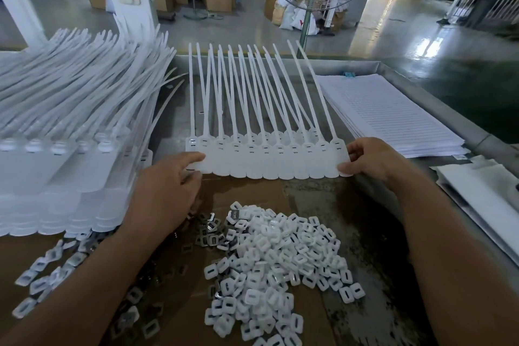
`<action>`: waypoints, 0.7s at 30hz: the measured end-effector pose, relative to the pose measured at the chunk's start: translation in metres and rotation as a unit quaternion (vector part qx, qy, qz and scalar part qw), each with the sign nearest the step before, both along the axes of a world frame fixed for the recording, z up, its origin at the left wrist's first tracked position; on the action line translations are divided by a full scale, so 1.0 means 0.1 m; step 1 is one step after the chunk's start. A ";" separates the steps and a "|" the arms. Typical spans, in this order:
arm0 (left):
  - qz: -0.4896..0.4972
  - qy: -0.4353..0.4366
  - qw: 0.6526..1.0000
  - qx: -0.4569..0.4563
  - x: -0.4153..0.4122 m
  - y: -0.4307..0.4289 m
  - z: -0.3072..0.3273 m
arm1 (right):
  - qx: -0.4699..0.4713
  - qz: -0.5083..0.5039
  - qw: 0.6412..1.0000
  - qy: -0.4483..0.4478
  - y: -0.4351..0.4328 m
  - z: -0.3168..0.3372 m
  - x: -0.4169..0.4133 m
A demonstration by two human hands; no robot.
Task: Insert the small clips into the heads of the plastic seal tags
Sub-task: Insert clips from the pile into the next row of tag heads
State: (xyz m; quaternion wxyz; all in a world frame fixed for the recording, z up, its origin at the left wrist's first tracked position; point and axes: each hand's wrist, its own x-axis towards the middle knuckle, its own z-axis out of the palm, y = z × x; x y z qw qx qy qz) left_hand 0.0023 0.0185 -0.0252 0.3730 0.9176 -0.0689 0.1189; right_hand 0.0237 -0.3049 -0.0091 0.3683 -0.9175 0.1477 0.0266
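Observation:
A joined strip of white plastic seal tags [269, 161] lies flat in the middle of the table, its long tails pointing away from me. My left hand [165, 194] pinches the strip's left end and my right hand [373, 159] pinches its right end. In front of the strip a heap of small white clips [280, 264] spreads over brown cardboard [258, 191]. Some clips [207, 230] near my left wrist show a metal face. More clips [42, 275] lie scattered at the lower left.
A tall stack of tag strips [70, 135] fills the left side. A pile of lined white sheets [393, 115] lies at the right, with white cloth [483, 191] nearer. The metal table's rim [427, 93] runs along the right. A fan stand [309, 11] rises behind.

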 end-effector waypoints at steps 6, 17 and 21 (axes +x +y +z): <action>0.006 0.042 0.989 -0.144 0.03 0.02 0.04 | 0.008 0.008 1.000 -0.016 -0.01 0.02 -0.04; 0.009 0.003 0.995 -0.098 0.03 0.00 0.02 | 0.010 -0.035 0.997 -0.067 0.08 -0.01 -0.02; -0.032 0.018 0.994 -0.102 0.08 0.04 0.02 | 0.035 -0.068 0.989 -0.126 0.21 -0.09 0.02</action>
